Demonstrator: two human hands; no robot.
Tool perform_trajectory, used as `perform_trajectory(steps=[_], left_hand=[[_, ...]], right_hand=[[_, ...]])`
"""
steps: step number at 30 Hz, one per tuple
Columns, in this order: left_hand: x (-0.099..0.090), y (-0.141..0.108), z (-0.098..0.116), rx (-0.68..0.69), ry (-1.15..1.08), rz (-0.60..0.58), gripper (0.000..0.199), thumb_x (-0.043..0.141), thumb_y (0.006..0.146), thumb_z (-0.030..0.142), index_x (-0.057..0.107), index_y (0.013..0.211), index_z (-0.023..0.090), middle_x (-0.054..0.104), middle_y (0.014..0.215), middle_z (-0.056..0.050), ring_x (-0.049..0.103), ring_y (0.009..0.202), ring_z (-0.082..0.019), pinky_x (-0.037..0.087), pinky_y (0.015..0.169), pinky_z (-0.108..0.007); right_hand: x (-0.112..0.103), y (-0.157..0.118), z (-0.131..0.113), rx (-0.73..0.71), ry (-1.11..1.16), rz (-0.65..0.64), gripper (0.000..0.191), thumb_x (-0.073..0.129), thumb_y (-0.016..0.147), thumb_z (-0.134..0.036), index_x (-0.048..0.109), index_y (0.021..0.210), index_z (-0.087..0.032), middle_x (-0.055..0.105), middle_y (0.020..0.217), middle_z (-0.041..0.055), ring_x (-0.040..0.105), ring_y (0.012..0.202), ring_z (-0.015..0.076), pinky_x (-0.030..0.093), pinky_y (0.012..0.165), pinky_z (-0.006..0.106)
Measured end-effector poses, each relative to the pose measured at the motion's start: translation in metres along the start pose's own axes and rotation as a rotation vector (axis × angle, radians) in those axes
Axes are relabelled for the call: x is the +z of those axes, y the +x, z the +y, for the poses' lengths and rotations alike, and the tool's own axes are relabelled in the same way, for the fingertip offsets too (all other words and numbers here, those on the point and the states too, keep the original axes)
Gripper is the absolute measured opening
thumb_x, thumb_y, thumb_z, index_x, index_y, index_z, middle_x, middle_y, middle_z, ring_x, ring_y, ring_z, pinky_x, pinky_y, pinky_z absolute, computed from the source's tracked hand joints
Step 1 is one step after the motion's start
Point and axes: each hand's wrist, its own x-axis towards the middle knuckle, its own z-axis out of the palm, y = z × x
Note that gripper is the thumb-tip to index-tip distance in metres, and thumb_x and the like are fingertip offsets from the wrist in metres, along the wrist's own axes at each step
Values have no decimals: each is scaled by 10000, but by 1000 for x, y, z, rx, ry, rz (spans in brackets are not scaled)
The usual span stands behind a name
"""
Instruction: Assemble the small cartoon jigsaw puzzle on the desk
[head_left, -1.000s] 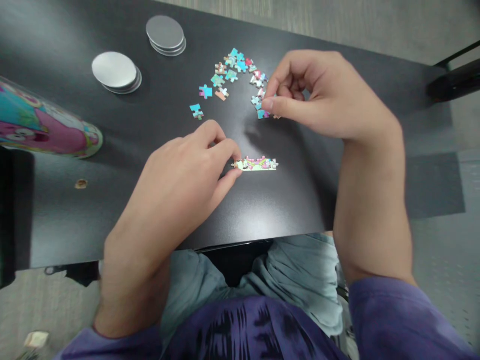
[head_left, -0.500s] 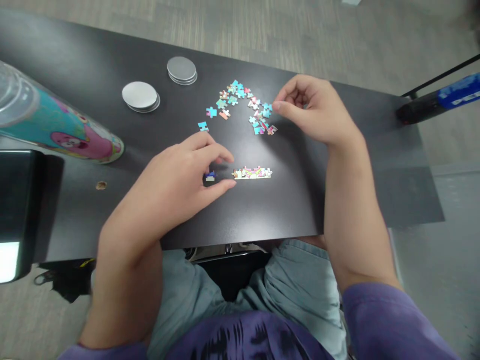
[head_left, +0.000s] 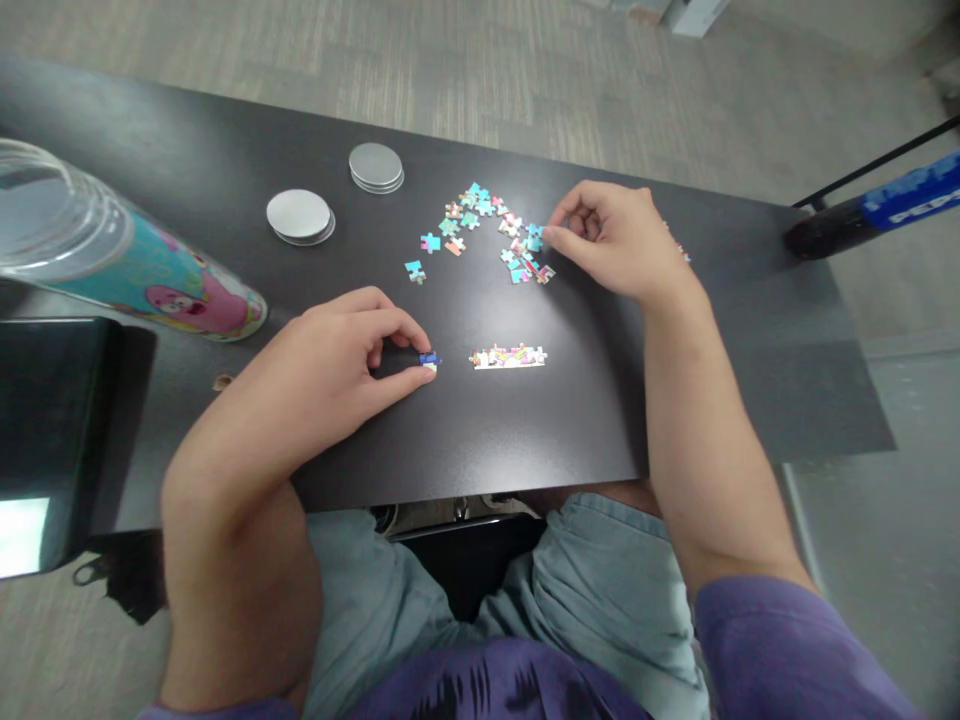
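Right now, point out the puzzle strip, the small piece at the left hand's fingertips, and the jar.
Puzzle strip (head_left: 508, 358), head view: middle of its printed face.
Small piece (head_left: 429, 359), head view: its dark blue part.
Jar (head_left: 139, 260), head view: blue part of its label.

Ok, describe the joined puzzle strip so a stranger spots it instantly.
Find the dark table, then the left hand over it. To that hand's right lies the joined puzzle strip, set apart by its straight row and pale near edge from the scattered pieces farther back.
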Motion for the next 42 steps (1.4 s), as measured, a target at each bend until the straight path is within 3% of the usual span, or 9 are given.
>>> perform_trajectory(steps=[8,12,17,22,25,29,33,38,42], left_hand=[[4,-1,2,-26,-38,-29,318,674,1144,617,854,1178,357,828,1234,-112,765,906,-353,672,892,-605],[5,-1,3,-45,-57,-48,339,641,1141,628,837,1191,356,817,1272,-114,786,908,-353,654,896,-612],[8,-3,3,-42,-37,-38,300,621,1142,579,797,1197,341,795,1268,-106,786,893,-353,623,890,-610],[13,-4,2,-34,-29,-10,256,653,1133,551,786,1183,339,789,1249,-91,768,886,-350,577,856,-568],[15,-5,0,-56,-43,-10,252,695,1135,568,792,1192,342,786,1266,-68,753,890,-330,560,872,-556],[17,-5,-1,-70,-54,3,255,719,1126,579,803,1192,348,785,1257,-59,749,922,-340,543,879,-550],[16,-5,0,-72,-64,7,242,723,1112,569,802,1175,349,781,1242,-59,755,940,-348,532,876,-544],[14,-5,2,-76,-43,-6,248,695,1124,563,790,1191,343,771,1255,-57,738,898,-329,529,880,-552],[13,-5,4,-75,-47,-3,250,697,1113,560,805,1183,346,778,1242,-64,754,927,-344,541,875,-545]], right_hand=[[3,-1,-3,-17,-95,26,91,806,1096,-365,844,1134,-292,701,873,13,654,817,276,520,959,520],[9,1,-3,-47,-133,19,202,773,1148,-439,873,1275,-317,801,1066,55,671,884,294,515,1084,576],[32,4,-10,31,-152,68,270,830,1147,-542,874,1327,-344,839,1270,108,719,999,343,526,1186,623],[40,4,-18,25,-130,27,294,800,1196,-552,922,1357,-338,825,1327,103,750,1052,341,499,1272,653],[40,3,-17,-3,-122,22,398,743,1260,-627,916,1502,-363,819,1417,117,766,1147,361,488,1305,665],[45,2,-10,-27,-211,44,580,614,1316,-774,864,1683,-400,769,1540,179,708,1443,486,491,1303,749],[46,1,-9,-51,-273,17,555,594,1327,-767,908,1633,-427,733,1529,175,674,1491,519,468,1316,824],[40,0,-16,-138,-209,-51,480,632,1330,-712,949,1527,-411,729,1466,137,689,1434,457,458,1344,783],[36,0,-15,-155,-177,-25,436,714,1288,-690,915,1552,-407,760,1449,133,695,1412,458,498,1304,744]])
